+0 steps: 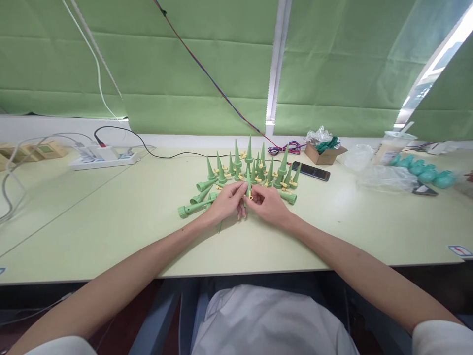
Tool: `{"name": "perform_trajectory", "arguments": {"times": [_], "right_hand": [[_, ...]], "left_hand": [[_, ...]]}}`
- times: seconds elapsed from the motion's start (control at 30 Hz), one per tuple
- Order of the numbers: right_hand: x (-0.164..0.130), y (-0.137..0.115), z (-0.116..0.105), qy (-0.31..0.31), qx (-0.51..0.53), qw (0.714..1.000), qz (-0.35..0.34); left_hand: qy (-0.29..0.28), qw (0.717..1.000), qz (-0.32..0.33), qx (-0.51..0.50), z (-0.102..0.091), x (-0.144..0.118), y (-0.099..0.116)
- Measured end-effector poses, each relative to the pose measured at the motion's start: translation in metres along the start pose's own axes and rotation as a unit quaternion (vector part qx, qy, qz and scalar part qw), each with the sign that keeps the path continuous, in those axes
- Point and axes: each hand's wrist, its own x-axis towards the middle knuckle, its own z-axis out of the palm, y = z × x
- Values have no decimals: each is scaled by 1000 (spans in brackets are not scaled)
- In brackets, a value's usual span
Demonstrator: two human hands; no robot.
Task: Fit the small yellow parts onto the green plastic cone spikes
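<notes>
Spike [249, 186] upright between hands, above surface [240, 251]. Left hand [228, 201]: fingers pinching it. Right hand [272, 203]: fingers closed on it near yellow valve [251, 197], exact contact hidden. Uneven push could slip or skew valve. Standing spikes [249, 150] just behind: knuckle bump might topple several. Lying spikes [190, 209] near left wrist: could roll if brushed.

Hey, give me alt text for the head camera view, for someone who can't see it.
A person's left hand and right hand hold a green spike with a yellow fitting over a pale table. More green spikes stand clustered just beyond, with others lying down. A phone and a small cardboard box sit to the right.
</notes>
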Motion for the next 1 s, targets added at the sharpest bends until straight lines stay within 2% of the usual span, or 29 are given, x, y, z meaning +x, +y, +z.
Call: {"name": "perform_trajectory", "arguments": {"times": [0.47,0.83,0.93,1.0], "right_hand": [[0,-1,-1,-1,16,1000,6],[4,5,-4,-39,42,998,14],[5,5,-8,-24,30,999,20],[6,6,-11,12,19,999,27]], "left_hand": [[-8,1000,-1,6,1,-2,2],[74,994,8,77,-5,0,11],[97,991,12,87,-6,0,9],[102,989,10,110,-7,0,7]]}}
